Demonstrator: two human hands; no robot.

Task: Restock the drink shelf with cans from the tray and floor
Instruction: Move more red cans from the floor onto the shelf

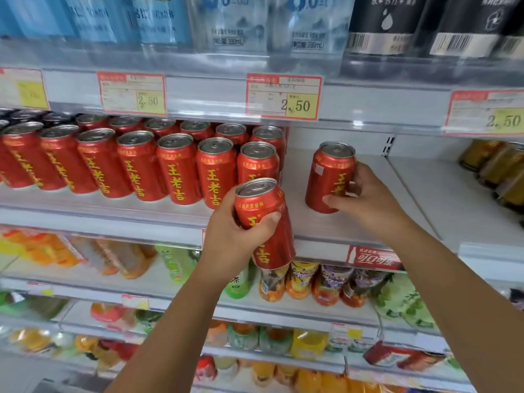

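My left hand (226, 239) grips a red can with yellow characters (263, 222), tilted, held in front of the shelf's front edge. My right hand (365, 199) grips a second red can (329, 177) standing upright on the white shelf (297, 222), in the bare gap to the right of the rows. Several matching red cans (175, 168) stand in two rows along the left and middle of that shelf. The tray and the floor are out of view.
Water bottles (226, 21) and black bottles (397, 24) fill the shelf above, with price tags (283, 97) on its rail. Golden cans (493, 163) stand at the right of a divider. Juice and tea bottles (312, 282) crowd the shelves below.
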